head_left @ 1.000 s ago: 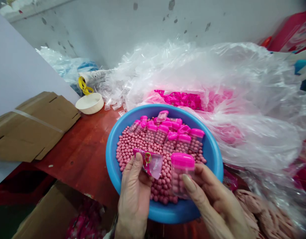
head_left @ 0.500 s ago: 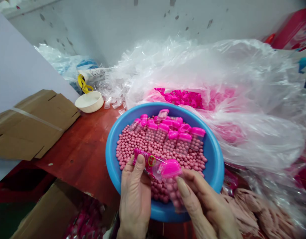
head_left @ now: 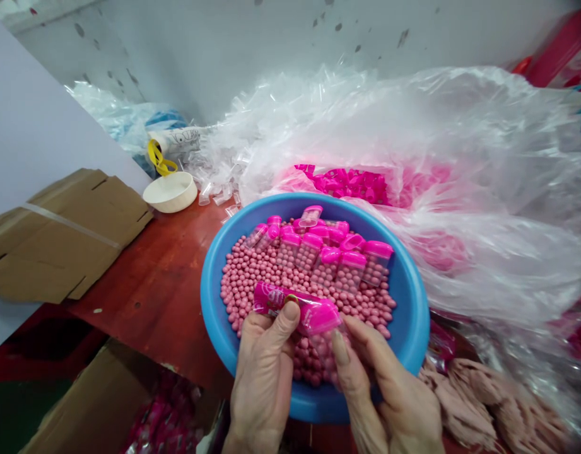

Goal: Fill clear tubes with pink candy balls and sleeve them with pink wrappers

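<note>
My left hand [head_left: 264, 381] pinches a printed pink plastic wrapper [head_left: 272, 297] between thumb and fingers. My right hand [head_left: 389, 394] grips a small clear container with a pink cap [head_left: 324, 316], its clear lower part partly behind my thumb. The cap end sits at the wrapper's right end, and the film appears to lie over it. Both are above a blue basin [head_left: 217, 315] of pink balls [head_left: 252, 271]. Several capped containers [head_left: 347, 271] filled with such balls rest on top at the basin's far side.
A large clear plastic bag [head_left: 460, 126] with pink caps [head_left: 349, 183] lies behind the basin. Loose clear containers [head_left: 219, 189], a white dish [head_left: 171, 194] and flattened cardboard [head_left: 58, 233] are at left. A pinkish cloth [head_left: 489, 397] lies at lower right.
The capped container and the wrapper have come together, with the film now further over the cap. My left thumb has shifted right along the wrapper. My right hand has moved slightly left.
</note>
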Available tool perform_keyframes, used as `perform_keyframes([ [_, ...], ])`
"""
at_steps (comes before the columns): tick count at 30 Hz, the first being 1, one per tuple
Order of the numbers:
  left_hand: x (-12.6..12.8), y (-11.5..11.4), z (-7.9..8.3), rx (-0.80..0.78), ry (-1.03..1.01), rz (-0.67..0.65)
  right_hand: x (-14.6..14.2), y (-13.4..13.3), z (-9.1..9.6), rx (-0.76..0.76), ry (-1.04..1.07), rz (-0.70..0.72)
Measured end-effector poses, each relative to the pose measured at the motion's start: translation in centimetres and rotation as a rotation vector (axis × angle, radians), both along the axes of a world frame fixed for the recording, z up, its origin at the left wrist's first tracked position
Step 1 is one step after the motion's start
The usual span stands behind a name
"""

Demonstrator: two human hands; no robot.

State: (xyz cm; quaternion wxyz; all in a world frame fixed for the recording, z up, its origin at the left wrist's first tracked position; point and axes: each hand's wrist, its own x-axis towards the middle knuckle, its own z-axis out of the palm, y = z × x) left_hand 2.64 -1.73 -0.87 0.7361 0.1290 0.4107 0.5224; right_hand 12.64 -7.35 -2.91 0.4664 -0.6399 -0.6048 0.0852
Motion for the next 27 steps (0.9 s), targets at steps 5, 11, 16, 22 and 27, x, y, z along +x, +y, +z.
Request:
perform_keyframes([
  [5, 0.0, 0.2, -0.2, 0.012, -0.019, 0.036, -1.4, 0.2, -0.7, 0.055, -0.021, -0.042],
  [11, -0.2, 0.2, -0.3, -0.022, -0.059, 0.059, -2.7, 0.2, -1.4, 0.073, -0.003, -0.124],
  [16, -0.3, 0.1, -0.6, -0.084, -0.071, -0.015, -2.5, 0.2, -0.9, 0.029, 0.17, -0.121],
  [22, -0.1, -0.3, -0.9, -0.053, -0.033, -0.026, -2.8, 0.2, -0.8, 0.044, 0.239, -0.193],
  [27, -0.3, -0.4, -0.6, 0.013, -0.04, -0.015, -3.1, 0.1, -1.2, 0.09, 0.137, -0.186],
])
